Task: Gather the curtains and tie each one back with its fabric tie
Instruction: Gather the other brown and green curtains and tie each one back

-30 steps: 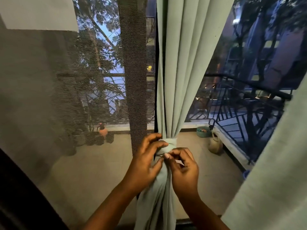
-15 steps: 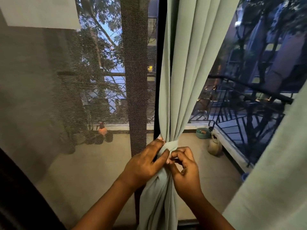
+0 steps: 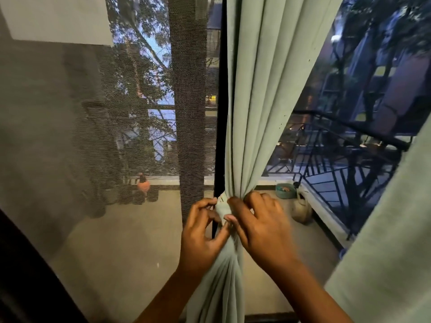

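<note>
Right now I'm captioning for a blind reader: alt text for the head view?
Left hand and right hand pinch the fabric tie around a gathered pale green curtain, before a dusk balcony railing.

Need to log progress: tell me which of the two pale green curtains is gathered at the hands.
The middle curtain, bunched where both hands pinch it; the right-edge curtain hangs loose.

Dim dusk light from outside, motion-blurred right hand, wide-angle bending at edges.
</note>
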